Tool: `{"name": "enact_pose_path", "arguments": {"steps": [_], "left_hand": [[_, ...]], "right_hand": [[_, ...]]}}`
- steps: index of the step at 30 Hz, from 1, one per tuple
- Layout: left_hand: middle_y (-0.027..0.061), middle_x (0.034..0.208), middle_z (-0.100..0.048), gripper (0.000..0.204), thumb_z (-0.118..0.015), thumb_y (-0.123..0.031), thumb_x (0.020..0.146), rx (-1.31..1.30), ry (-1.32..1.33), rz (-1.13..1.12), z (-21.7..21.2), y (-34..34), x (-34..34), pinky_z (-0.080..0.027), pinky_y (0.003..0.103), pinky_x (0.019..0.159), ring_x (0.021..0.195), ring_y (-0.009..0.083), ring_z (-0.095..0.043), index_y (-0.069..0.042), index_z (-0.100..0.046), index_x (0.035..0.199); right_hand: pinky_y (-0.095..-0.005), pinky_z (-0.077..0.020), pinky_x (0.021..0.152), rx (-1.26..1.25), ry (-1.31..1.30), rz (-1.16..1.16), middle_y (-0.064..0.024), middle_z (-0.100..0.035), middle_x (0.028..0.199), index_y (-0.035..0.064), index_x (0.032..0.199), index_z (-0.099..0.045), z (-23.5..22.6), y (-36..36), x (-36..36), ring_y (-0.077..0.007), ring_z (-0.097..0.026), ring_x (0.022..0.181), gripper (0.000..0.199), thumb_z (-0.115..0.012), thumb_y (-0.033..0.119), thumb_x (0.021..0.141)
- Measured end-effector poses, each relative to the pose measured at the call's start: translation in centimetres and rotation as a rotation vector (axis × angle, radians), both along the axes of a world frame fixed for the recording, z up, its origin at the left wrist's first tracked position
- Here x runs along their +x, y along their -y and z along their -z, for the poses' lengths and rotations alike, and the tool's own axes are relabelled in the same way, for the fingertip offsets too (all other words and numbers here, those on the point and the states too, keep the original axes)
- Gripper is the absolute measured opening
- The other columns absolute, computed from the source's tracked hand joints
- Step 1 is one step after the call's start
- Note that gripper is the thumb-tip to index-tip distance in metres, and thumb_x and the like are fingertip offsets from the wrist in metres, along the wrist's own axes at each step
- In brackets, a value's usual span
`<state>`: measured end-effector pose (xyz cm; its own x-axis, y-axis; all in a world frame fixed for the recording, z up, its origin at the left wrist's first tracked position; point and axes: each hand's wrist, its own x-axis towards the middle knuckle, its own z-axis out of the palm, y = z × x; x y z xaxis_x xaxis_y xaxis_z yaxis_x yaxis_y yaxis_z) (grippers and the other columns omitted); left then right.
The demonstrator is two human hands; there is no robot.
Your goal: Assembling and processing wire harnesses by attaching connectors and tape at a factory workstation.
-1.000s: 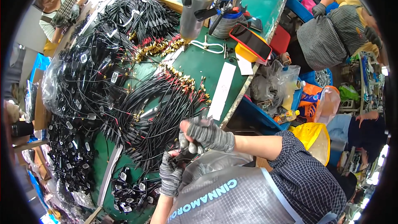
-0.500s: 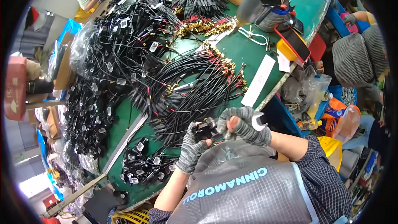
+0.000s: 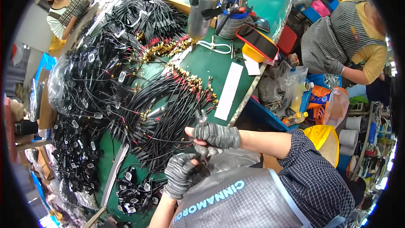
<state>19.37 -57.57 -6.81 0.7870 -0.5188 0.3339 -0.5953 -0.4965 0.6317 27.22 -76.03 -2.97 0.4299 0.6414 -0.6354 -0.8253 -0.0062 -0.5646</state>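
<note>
My right hand [image 3: 217, 136], in a grey fingerless-style knit glove, is closed round a metal open-ended wrench [image 3: 202, 117]; its forked jaw sticks up past the thumb. Just below and to the left, my left hand [image 3: 179, 175], gloved alike, is closed on a small black part [image 3: 203, 168], mostly hidden between the hands. The right fingertips are close to that part; whether they touch it is unclear. Beyond the hands lies a bundle of black cables [image 3: 164, 116] with gold and red ends. Near my left hand is a pile of black pieces with clear caps [image 3: 137, 192].
A large heap of black capped pieces [image 3: 76, 128] covers the table's left side. Further back are another cable bundle [image 3: 141, 21], a grey bottle [image 3: 201, 21], a tool tub [image 3: 232, 19] and a yellow-red bin [image 3: 255, 50]. One person works at upper right, another at upper left.
The wrench in my right hand has turned from pointing right to pointing away from me. The right hand has moved left, over the left hand and part. The whole view has shifted.
</note>
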Motion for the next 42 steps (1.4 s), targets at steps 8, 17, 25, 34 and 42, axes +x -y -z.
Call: {"name": "enact_pose_path", "arguments": {"steps": [8, 17, 25, 34, 42], "left_hand": [[0.0051, 0.081, -0.058, 0.033, -0.062, 0.000, 0.064, 0.147, -0.041, 0.044, -1.0, 0.2, 0.4, -0.046, 0.030, 0.059, 0.071, 0.0222, -0.057, -0.014, -0.050, 0.091], [0.0051, 0.088, -0.055, 0.049, -0.060, 0.004, 0.056, -0.806, -0.853, -0.518, 1.2, -10.8, 7.8, -0.046, 0.024, 0.064, 0.077, 0.0160, -0.055, -0.013, -0.048, 0.100], [0.0079, 0.105, -0.051, 0.045, -0.061, -0.015, 0.075, -1.318, -0.796, -0.722, -3.7, -18.8, 18.9, -0.046, 0.029, 0.073, 0.091, 0.0174, -0.052, -0.011, -0.042, 0.115], [0.0052, 0.096, -0.051, 0.033, -0.060, -0.011, 0.072, -0.327, -0.363, -0.535, 2.8, -6.3, 10.2, -0.041, 0.030, 0.079, 0.089, 0.0197, -0.050, -0.007, -0.049, 0.103], [0.0064, 0.113, -0.051, 0.029, -0.052, -0.014, 0.067, 0.500, 0.163, 0.093, 8.2, 6.7, 4.6, -0.025, 0.046, 0.093, 0.110, 0.0264, -0.042, -0.014, -0.057, 0.096]], "right_hand": [[-0.0215, -0.0259, 0.024, 0.132, -0.230, 0.102, -0.0019, -0.047, 0.046, 0.0113, 0.052, -0.041, 4.2, 0.6, -0.2, -0.0083, -0.035, 0.028, 0.050, -0.046, 0.054, 0.078], [-0.0213, -0.0363, 0.033, -0.369, 0.171, -0.170, -0.0059, -0.054, 0.062, 0.0060, 0.064, -0.050, 3.5, 3.7, -1.3, -0.0105, -0.048, 0.040, 0.044, -0.042, 0.044, 0.084], [-0.0363, -0.0444, 0.049, -0.994, 0.853, -0.591, -0.0097, -0.058, 0.068, -0.0013, 0.109, -0.045, 9.4, 7.4, -4.3, -0.0256, -0.056, 0.058, 0.037, -0.036, 0.027, 0.086], [-0.0431, -0.0454, 0.054, -1.170, 0.780, -0.779, -0.0180, -0.060, 0.076, 0.0014, 0.118, -0.039, 9.2, 7.4, -4.1, -0.0297, -0.059, 0.066, 0.039, -0.033, 0.021, 0.086], [-0.0430, -0.0457, 0.052, -1.221, 0.803, -0.765, -0.0209, -0.059, 0.072, -0.0019, 0.121, -0.035, 11.1, 6.9, -3.9, -0.0303, -0.060, 0.063, 0.043, -0.036, 0.016, 0.082]]}}
